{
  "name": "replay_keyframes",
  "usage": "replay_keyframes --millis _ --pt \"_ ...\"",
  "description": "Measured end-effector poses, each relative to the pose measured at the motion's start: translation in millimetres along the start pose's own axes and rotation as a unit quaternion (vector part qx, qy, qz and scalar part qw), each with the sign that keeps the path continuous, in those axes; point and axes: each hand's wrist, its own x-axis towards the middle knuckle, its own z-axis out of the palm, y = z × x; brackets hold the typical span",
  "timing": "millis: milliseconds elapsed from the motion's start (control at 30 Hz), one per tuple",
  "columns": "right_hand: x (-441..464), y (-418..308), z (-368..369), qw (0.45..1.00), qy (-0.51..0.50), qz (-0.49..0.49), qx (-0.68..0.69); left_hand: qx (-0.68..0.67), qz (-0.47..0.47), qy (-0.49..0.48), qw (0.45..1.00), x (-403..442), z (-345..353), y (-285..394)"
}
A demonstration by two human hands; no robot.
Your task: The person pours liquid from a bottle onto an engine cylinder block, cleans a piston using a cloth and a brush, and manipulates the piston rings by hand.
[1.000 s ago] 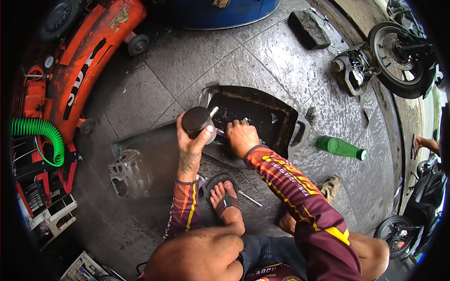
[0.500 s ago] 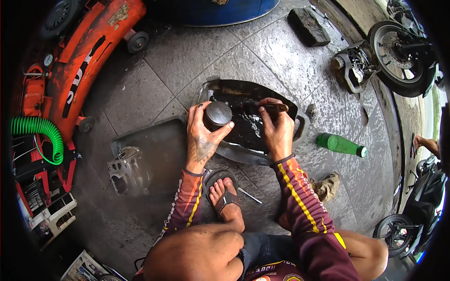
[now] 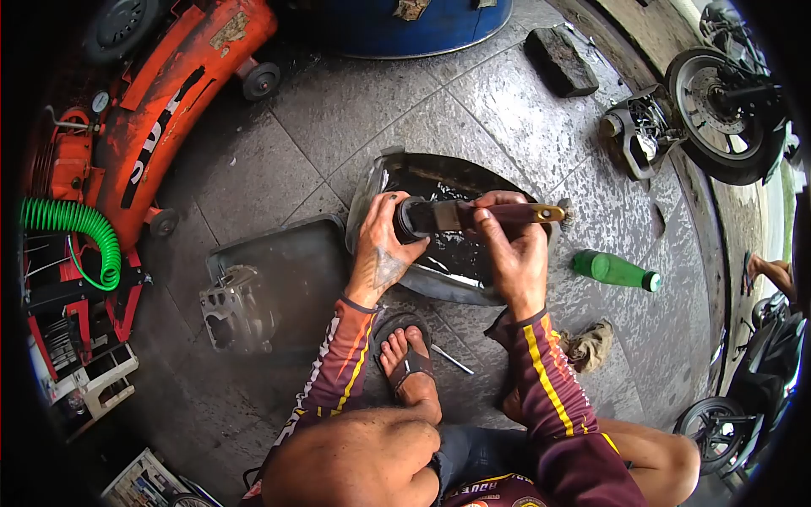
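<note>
My left hand (image 3: 383, 253) is closed round a dark round piston (image 3: 411, 221), holding it over the near left part of a black tub (image 3: 473, 291) with dark liquid in it. A paintbrush (image 3: 507, 213) with a worn handle is in my right hand (image 3: 514, 253), its dark bristles pointing left and touching the piston. The fingers of my right hand pinch the brush near the base of its handle. To the left of the tub, a grey tray (image 3: 317, 232) holds a metal engine part (image 3: 241, 311).
A green bottle (image 3: 615, 270) and a rag (image 3: 589, 345) lie right of the tub. A metal rod (image 3: 452, 359) is by my foot. An orange compressor (image 3: 182, 101) stands left, a blue drum (image 3: 380, 29) ahead, and a dark block (image 3: 561, 62) and motorcycle wheel (image 3: 722, 114) at upper right.
The piston was first tilted, then upright, and is now turned toward the brush. My right hand has lifted the brush from the tub and brought its bristles against the piston.
</note>
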Motion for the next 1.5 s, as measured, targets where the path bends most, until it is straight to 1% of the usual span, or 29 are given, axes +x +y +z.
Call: replay_keyframes --millis 33,100,167,200,233,300,367,433,467,500,567,600,633,700,733,767,833,867,900,967,1033,1133,1167,1233,1300,1367,1400,1433,1500 --pt "2 -8 1 0.997 -0.038 0.002 -0.073 0.001 0.002 0.001 1.0 1 0 0" --pt "12 4 -1 0.984 -0.035 0.011 -0.176 -0.02 -0.033 -0.038 0.999 2 -2 2" --pt "23 2 -5 0.985 -0.002 -0.027 -0.169 -0.008 -0.011 -0.031 0.999 1 -2 -3" --pt "23 0 -4 0.997 0.015 0.01 -0.082 -0.008 -0.012 -0.029 0.999 1 -3 -3" --pt "20 -11 -6 0.995 0.02 0.021 -0.094 -0.009 -0.013 -0.025 1.0 3 -3 -3" --pt "13 -10 -1 1.0 -0.008 0.015 -0.026 -0.012 -0.011 -0.036 0.999 4 -3 -2" --pt "9 2 2 0.993 -0.045 0.001 -0.11 -0.017 0.005 -0.042 0.999 12 -1 0" --pt "18 17 5 0.992 0.033 -0.037 -0.116 -0.019 -0.014 -0.089 0.996 10 0 -5" --pt "19 20 -2 0.993 0.036 0.024 -0.111 0.0 -0.007 -0.089 0.996 9 1 -9" --pt "19 22 2 0.998 0.062 0.009 -0.028 0.0 -0.006 -0.088 0.996 11 1 -10" --pt "15 -2 8 1.0 0.021 0.006 -0.021 0.007 0.003 -0.077 0.997 3 2 -10" --pt "14 4 9 0.998 -0.003 0.009 -0.058 -0.018 -0.042 -0.12 0.992 5 2 -9" --pt "12 10 11 0.995 -0.028 0.01 -0.096 -0.019 -0.035 -0.119 0.992 10 2 -10" --pt "20 17 6 0.985 0.025 -0.005 -0.171 -0.005 -0.014 -0.109 0.994 8 1 -11" --pt "23 16 4 0.981 0.05 -0.037 -0.184 0.008 0.01 -0.088 0.996 8 1 -13" --pt "23 13 1 0.988 0.044 -0.013 -0.149 0.009 0.011 -0.085 0.996 10 2 -17" --pt "14 -14 8 0.986 0.012 -0.045 -0.161 0.01 0.021 -0.074 0.997 7 1 -15" --pt "9 -9 10 0.994 -0.033 -0.011 -0.099 0.003 0.002 -0.086 0.996 9 0 -11" --pt "6 0 9 0.987 -0.077 -0.034 -0.138 0.003 0.008 -0.083 0.997 12 2 -12" --pt "12 20 0 0.981 0.016 -0.062 -0.184 0.012 0.001 -0.054 0.998 7 2 -18" --pt "13 9 -3 0.986 0.017 -0.018 -0.168 0.013 -0.02 -0.059 0.998 6 1 -19" --pt "6 7 6 0.99 -0.025 -0.075 -0.115 0.006 -0.035 -0.071 0.997 6 0 -15" --pt "6 5 2 0.986 -0.033 -0.014 -0.162 0.006 -0.032 -0.068 0.997 7 1 -16" --pt "16 16 2 0.981 0.041 -0.032 -0.185 0.026 -0.015 -0.062 0.998 5 1 -18" --pt "19 11 4 0.988 0.044 -0.012 -0.15 0.017 -0.015 -0.064 0.998 6 2 -16" --pt "17 -13 13 0.989 -0.013 0.002 -0.147 0.002 0.022 -0.073 0.997 5 1 -9" --pt "22 5 14 0.993 -0.013 0.001 -0.114 -0.012 -0.018 -0.09 0.996 6 0 -2" --pt "27 18 16 0.997 -0.014 0.0 -0.081 -0.011 -0.014 -0.087 0.996 9 0 -5" --pt "38 23 8 0.979 0.055 -0.078 -0.181 0.039 0.057 -0.062 0.996 6 1 -13"
